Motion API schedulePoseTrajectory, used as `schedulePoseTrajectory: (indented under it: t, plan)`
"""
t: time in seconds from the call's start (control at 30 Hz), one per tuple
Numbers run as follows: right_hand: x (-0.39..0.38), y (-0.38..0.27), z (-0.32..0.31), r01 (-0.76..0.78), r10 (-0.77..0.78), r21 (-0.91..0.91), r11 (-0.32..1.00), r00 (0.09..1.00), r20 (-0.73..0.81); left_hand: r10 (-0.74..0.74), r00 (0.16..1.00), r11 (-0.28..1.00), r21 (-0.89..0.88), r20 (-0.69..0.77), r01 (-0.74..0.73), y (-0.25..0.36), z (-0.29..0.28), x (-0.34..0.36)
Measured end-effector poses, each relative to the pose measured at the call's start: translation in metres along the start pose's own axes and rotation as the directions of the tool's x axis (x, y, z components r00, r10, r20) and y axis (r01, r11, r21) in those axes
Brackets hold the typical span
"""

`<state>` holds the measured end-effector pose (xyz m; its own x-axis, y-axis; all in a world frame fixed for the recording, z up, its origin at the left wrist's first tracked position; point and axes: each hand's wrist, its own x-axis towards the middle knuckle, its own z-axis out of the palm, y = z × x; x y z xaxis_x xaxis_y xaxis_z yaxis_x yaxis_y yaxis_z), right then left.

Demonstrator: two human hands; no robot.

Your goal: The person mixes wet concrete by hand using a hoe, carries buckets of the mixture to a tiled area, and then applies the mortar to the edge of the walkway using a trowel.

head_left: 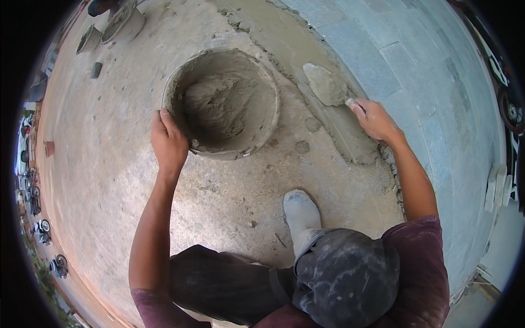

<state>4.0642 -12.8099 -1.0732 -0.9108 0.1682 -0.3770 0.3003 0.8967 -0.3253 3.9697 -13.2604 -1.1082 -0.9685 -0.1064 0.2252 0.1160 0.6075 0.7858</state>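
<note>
Grey mortar is being spread along the edge of the laid paving, and that is judged to be the step in hand: bedding the strip where the next stone would go. The trowel (326,85) is being held by its handle in the right hand (376,118), whose fingers are closed round the grip, and its blade, coated in mortar, is being rested flat on the wet mortar bed (306,60) just beside the paving stones (377,65). The bucket (221,104) is being steadied by the left hand (168,143), the fingers being curled over its near rim; it is standing on the ground, to the left of the trowel, and is being kept about half full of stiff mortar.

The next move is judged to call for the blade being brought across to the bucket, loaded, and carried back to the bed without the mix being dropped on the finished stones.

The work is being done outdoors on a rough concrete ground (109,180), dusty, stained and spotted with dried mortar. A dusty shoe (301,213) is being planted between the bucket and the bed. Two more buckets (123,22) are being kept well apart at the far left, a stack of pale stone pieces (499,188) is lying at the right edge, and parked motorbikes (41,229) are showing small at the left rim.
</note>
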Motion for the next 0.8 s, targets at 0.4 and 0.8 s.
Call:
schedulePoseTrajectory:
  t: [0.4, 0.8]
  plan:
    - [0.029, -0.008, 0.004, 0.044, -0.044, -0.016, 0.999, 0.999, 0.007, 0.011, 1.0, 1.0, -0.022, 0.009, -0.011, 0.003, -0.001, 0.0]
    - [0.02, 0.015, -0.011, -0.099, 0.097, 0.097, 0.99, 0.995, 0.019, -0.029, 0.999, 1.0, 0.002, 0.02, 0.029, -0.002, -0.001, 0.0]
